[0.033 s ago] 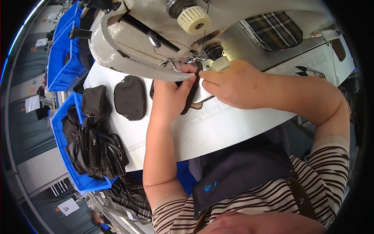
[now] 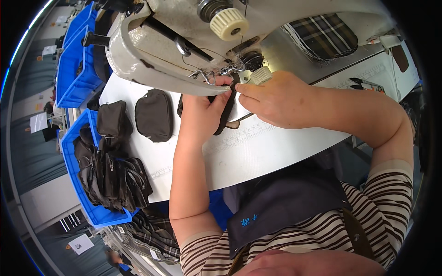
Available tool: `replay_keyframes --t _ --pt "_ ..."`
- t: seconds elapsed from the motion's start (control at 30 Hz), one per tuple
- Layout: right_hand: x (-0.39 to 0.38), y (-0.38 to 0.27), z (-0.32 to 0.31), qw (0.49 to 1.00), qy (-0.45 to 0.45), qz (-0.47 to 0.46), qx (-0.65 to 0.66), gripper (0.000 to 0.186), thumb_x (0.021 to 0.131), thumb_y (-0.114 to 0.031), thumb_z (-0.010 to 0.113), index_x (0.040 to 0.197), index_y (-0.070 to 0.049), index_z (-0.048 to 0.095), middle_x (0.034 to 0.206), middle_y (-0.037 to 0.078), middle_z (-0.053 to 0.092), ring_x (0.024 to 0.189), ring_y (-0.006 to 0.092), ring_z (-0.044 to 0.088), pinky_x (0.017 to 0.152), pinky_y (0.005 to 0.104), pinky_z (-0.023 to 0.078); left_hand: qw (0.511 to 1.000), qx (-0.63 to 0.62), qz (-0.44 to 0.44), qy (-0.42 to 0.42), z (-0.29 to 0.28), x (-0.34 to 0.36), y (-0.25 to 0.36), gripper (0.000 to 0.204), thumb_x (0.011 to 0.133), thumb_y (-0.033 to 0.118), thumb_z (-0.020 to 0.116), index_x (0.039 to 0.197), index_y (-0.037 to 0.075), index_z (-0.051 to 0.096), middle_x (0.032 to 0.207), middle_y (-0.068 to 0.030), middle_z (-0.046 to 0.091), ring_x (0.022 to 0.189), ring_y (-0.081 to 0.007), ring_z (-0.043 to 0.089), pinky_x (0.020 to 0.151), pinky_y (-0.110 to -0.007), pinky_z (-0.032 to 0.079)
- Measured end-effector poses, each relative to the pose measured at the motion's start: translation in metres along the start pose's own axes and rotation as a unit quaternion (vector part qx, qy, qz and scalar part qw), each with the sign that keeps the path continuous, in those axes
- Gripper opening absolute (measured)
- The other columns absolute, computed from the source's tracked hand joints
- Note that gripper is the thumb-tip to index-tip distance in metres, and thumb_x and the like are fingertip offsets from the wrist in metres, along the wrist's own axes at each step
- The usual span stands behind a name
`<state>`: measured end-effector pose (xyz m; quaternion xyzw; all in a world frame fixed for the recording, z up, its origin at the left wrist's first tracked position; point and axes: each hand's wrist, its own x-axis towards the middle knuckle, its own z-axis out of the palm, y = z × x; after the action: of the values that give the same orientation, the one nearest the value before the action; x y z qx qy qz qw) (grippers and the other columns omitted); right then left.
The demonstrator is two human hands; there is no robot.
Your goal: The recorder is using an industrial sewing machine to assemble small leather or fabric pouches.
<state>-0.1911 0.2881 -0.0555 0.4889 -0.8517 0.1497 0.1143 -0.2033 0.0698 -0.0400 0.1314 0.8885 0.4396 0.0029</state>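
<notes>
Beneath the head of the white sewing machine (image 2: 276, 20), both my hands work on a dark zipper strip (image 2: 224, 117) with teeth along its edge. My left hand (image 2: 201, 110) is closed on the strip from the left, thumb on top, its fingertips partly hidden under the machine's arm. From the right, my right hand (image 2: 282, 99) pinches the strip's edge beside the presser area, fingers curled. More dark fabric lies under and beside my left hand, mostly covered. Thread runs through the metal guides just above my fingertips.
Two dark pouch pieces (image 2: 154, 115) lie left on the white table (image 2: 258, 152). A blue bin (image 2: 69, 147) beyond the table's left edge holds several dark pouches. Plaid fabric panels (image 2: 324, 36) rest at the far right. Thread snips (image 2: 366, 85) lie near my right forearm.
</notes>
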Motion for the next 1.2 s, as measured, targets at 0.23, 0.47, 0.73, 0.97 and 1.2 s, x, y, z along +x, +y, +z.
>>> replay_keyframes --t 0.23,0.47,0.73,0.97,1.2 --pt "-0.002 0.000 0.003 1.000 0.002 0.005 -0.002 0.026 0.077 -0.011 0.071 0.100 -0.001 0.066 0.116 0.013 0.068 0.067 0.0208 0.067 0.053 0.0326 0.053 0.974 0.197 0.089 0.060 0.008 -0.012 0.004 0.019 0.084 0.011 0.079 0.102 0.006 0.073 0.112 -0.0114 0.062 0.106 -0.0304 0.056 0.094 -0.039 0.046" --pt "0.000 -0.002 0.005 1.000 0.000 -0.003 -0.027 0.024 0.080 -0.011 0.065 0.101 0.002 0.066 0.111 0.015 0.069 0.066 0.0216 0.067 0.054 0.0337 0.053 0.900 0.346 0.239 0.116 0.013 -0.009 0.001 0.012 0.078 0.014 0.081 0.088 0.013 0.076 0.092 0.0012 0.069 0.090 -0.0250 0.062 0.085 -0.038 0.044" --pt "-0.003 -0.005 0.006 0.999 0.001 -0.007 -0.051 0.030 0.077 -0.010 0.065 0.103 0.005 0.066 0.112 0.020 0.068 0.069 0.0217 0.067 0.057 0.0330 0.054 0.897 0.370 0.222 0.101 0.017 0.000 0.007 0.010 0.080 0.017 0.079 0.081 0.010 0.071 0.088 -0.0022 0.070 0.084 -0.0255 0.064 0.077 -0.038 0.048" --pt "-0.005 -0.006 0.007 0.999 0.005 -0.003 -0.036 0.031 0.076 -0.009 0.066 0.103 0.006 0.066 0.113 0.021 0.068 0.070 0.0222 0.067 0.059 0.0328 0.054 0.951 0.269 0.140 0.065 0.012 0.001 0.005 0.011 0.080 0.015 0.079 0.082 0.007 0.071 0.083 -0.0064 0.070 0.077 -0.0304 0.064 0.068 -0.041 0.050" --pt "0.001 0.007 -0.008 0.997 -0.048 0.064 -0.018 0.028 0.081 -0.013 0.067 0.107 -0.004 0.063 0.091 0.011 0.070 0.070 0.0253 0.067 0.058 0.0378 0.053 0.961 0.245 0.128 0.027 0.004 0.000 0.009 0.009 0.084 0.010 0.077 0.090 0.005 0.075 0.098 -0.0056 0.074 0.089 -0.0293 0.065 0.078 -0.037 0.053"
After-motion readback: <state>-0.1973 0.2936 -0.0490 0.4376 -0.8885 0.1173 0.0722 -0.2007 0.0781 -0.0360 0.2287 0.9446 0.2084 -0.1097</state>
